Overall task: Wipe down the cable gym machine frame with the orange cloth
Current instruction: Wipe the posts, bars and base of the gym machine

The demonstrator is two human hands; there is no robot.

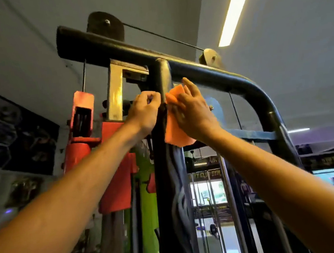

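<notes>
View from below of a black tubular steel cable-machine frame [207,71], its curved top bar carrying two metal pulleys [104,22] linked by a thin black cable [163,37]; a black vertical post [163,157] descends from the bar's middle. Left of the post stand red-painted metal housings [113,169] and a bright green panel [147,192]. The right hand [191,107], fingers straight and slightly spread, presses a folded orange cloth [174,125] flat against the right side of the post, just below the top bar. The left hand [146,110], fingers curled, grips the post's left side at the same height, with the fingertips reaching the cloth's edge.
</notes>
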